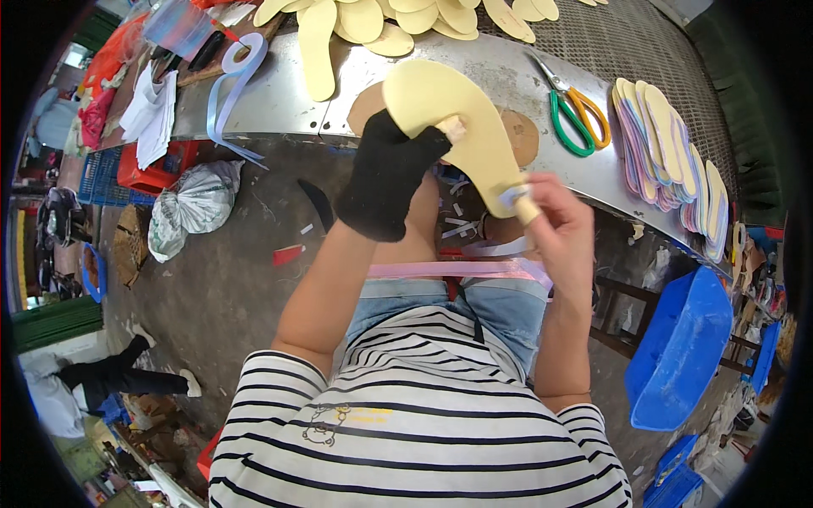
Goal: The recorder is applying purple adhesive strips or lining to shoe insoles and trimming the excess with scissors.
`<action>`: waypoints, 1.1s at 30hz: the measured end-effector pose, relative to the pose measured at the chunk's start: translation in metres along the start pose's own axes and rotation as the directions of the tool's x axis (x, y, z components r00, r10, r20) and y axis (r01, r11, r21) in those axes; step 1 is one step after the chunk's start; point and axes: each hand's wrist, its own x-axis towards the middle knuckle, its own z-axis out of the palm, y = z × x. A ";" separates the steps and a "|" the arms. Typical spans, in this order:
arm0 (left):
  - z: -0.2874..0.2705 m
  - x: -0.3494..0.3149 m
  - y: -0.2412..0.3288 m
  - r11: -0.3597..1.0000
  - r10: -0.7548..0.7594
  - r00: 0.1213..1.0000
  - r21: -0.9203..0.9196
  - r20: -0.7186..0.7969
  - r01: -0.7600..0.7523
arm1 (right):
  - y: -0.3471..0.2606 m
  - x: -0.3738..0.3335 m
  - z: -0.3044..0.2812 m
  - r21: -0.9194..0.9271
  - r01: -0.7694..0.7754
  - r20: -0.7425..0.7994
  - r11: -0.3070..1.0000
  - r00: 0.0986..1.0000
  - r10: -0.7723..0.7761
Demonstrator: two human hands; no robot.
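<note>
A pale yellow insole (461,97) is held up over the metal table edge. My left hand (385,173), in a black glove with a pale wrap on the thumb tip, is closed on its wide part. At the narrow end, my bare right hand (559,220) is closed on the insole's edge, its fingers bent. A small whitish-blue bit lies at those fingertips; I cannot make out what it is. Shiny pink ribbon (423,270) stretches across my lap, below the right hand. Brown insole-like pieces (518,137) lie on the table behind the held insole.
Scissors (576,110) with green and orange handles lie on the metal table (279,106). Stacked insoles (652,140) stand at right, loose yellow insoles (360,19) at the far edge. A ribbon roll (244,55) is at left. A blue tub (682,351) stands at lower right.
</note>
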 end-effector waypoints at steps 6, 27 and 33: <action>0.005 -0.024 -0.010 0.996 0.089 0.994 0.015 -0.059 -0.088 | -0.044 0.006 0.014 0.250 -0.067 -0.211 0.966 0.970 0.121; 0.013 -0.037 -0.001 0.990 0.137 0.990 0.031 -0.010 -0.137 | -0.048 0.022 0.035 0.098 -0.070 -0.173 0.993 0.981 0.087; 0.009 -0.031 0.004 0.993 0.088 0.995 0.077 0.046 -0.092 | -0.040 0.025 0.029 -0.264 0.191 -0.152 0.945 0.960 -0.237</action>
